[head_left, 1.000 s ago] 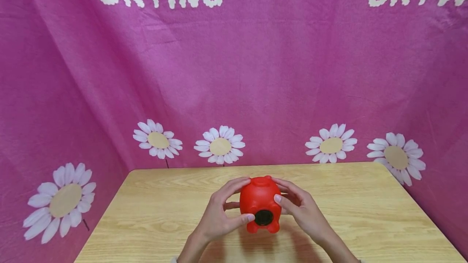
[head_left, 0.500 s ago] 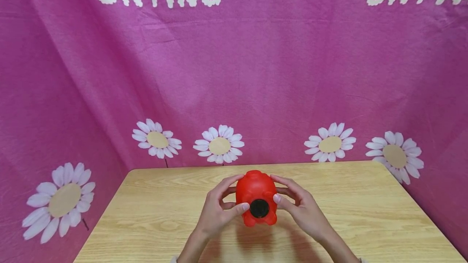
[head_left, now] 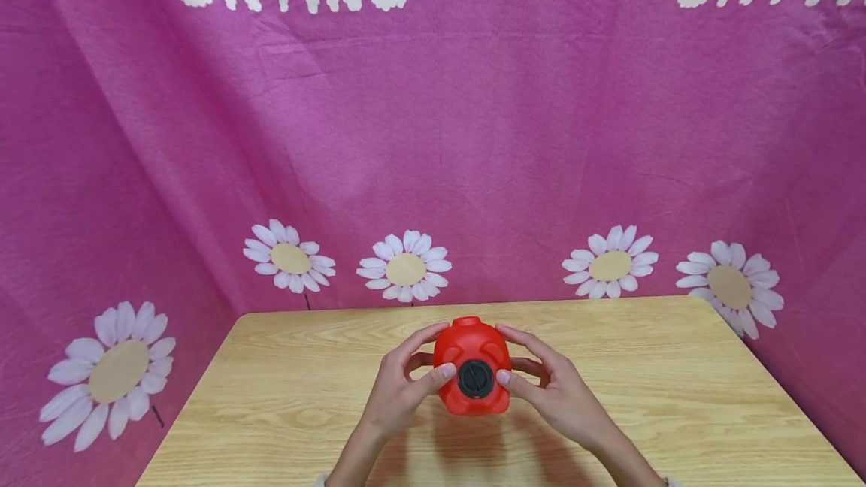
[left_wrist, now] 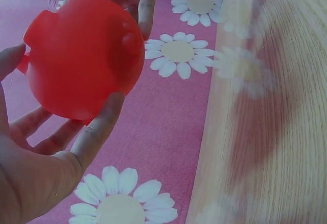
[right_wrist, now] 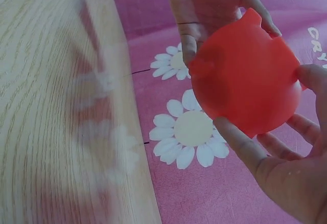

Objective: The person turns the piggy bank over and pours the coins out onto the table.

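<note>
A round red piggy bank [head_left: 471, 343] is held over the wooden table, its shadow falling below it. Its underside faces the head camera and shows stubby feet and a black slotted plug [head_left: 476, 379]. My left hand [head_left: 395, 389] grips its left side, thumb beside the plug and fingers round the far side. From the right, my right hand [head_left: 561, 395] holds it the same way, thumb near the plug's right edge. Both wrist views show the smooth red body [left_wrist: 82, 55] between the two hands, with small projections; the plug is hidden there.
The light wood table [head_left: 284, 389] has a glossy top that mirrors things. Behind it and at both sides hangs a pink cloth [head_left: 473, 134] with white daisies and pale lettering.
The piggy bank has tilted, bringing the plug more squarely toward the head camera, and has shifted slightly left and up. Both hands keep hold, and the thumbs have moved slightly.
</note>
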Action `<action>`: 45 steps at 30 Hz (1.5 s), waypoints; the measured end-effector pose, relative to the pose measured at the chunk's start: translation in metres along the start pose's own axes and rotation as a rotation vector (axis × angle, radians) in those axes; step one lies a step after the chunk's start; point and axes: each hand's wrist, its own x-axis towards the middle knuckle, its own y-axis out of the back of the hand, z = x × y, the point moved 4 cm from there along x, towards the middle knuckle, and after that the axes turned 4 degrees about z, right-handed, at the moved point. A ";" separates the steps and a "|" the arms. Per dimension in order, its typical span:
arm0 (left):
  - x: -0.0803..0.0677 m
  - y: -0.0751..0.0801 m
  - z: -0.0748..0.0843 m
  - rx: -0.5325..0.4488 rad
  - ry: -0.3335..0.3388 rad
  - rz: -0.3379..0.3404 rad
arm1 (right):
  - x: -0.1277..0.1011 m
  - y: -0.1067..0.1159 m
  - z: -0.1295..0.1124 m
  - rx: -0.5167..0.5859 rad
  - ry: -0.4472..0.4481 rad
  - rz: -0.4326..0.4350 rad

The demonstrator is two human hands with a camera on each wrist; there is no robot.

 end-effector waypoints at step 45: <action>-0.006 -0.011 0.023 0.299 -0.467 -0.023 | 0.000 0.002 -0.002 0.053 0.013 0.061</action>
